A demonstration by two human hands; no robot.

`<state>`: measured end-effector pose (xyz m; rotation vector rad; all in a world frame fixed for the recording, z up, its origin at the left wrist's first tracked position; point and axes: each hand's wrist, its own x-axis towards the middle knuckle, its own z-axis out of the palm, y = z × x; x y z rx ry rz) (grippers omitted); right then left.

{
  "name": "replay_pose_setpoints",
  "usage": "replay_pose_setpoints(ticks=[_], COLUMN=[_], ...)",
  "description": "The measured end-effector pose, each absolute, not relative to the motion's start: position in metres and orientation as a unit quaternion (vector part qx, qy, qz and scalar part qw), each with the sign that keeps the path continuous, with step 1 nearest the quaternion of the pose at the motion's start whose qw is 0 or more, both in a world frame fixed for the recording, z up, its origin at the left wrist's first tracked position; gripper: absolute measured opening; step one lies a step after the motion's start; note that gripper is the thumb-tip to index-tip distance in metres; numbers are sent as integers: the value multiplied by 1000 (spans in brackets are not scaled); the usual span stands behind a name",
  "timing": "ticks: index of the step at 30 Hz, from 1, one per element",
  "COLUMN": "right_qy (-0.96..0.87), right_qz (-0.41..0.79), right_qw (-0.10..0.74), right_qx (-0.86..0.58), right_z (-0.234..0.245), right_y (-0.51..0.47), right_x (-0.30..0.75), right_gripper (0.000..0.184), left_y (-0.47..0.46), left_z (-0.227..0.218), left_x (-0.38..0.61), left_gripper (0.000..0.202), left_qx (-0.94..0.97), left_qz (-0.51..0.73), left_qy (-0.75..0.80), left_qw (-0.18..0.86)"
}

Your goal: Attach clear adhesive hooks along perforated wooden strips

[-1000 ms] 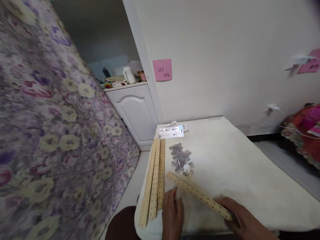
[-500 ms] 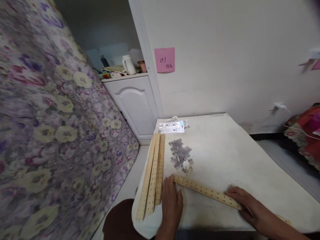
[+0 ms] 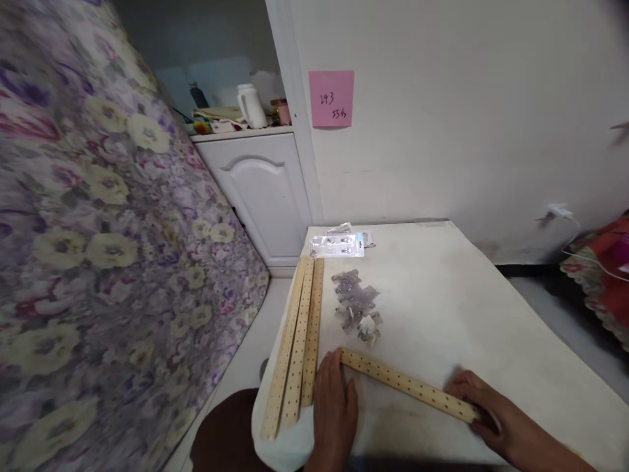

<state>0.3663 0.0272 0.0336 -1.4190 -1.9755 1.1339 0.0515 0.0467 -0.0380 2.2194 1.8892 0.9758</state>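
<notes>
A wooden strip with rows of holes (image 3: 407,385) lies slantwise across the near part of the white table (image 3: 457,308). My left hand (image 3: 335,410) rests flat with fingers stretched, its tips touching the strip's left end. My right hand (image 3: 484,408) lies over the strip's right end, fingers curled on it. Three more perforated wooden strips (image 3: 297,344) lie side by side along the table's left edge. A heap of small grey metal brackets (image 3: 354,304) sits just beyond the slanted strip.
A clear plastic packet of small parts (image 3: 337,244) lies at the table's far left corner. A flowered mattress (image 3: 98,229) stands to the left. A white cabinet (image 3: 260,190) with a jug stands behind. A pink note (image 3: 331,98) hangs on the wall. Red bedding (image 3: 602,275) lies at right.
The slanted strip has swung a little flatter and nearer with both hands on its ends. The view has tilted down and shifted slightly right.
</notes>
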Motion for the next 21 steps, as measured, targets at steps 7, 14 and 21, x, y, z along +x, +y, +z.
replay_pose_setpoints(ticks=[7, 14, 21], right_qy=[-723, -696, -686], right_qz=[414, 370, 335], right_qw=[193, 241, 276], right_qx=[-519, -566, -585], right_z=[18, 17, 2], right_y=[27, 50, 123], right_x=[371, 359, 282], right_gripper=[35, 23, 18], left_y=[44, 46, 45], left_z=[-39, -37, -38], left_x=[52, 52, 50], left_gripper=[61, 57, 54], left_qx=[706, 693, 691], left_qz=[329, 353, 368], left_qy=[625, 625, 619], left_qw=[52, 69, 65])
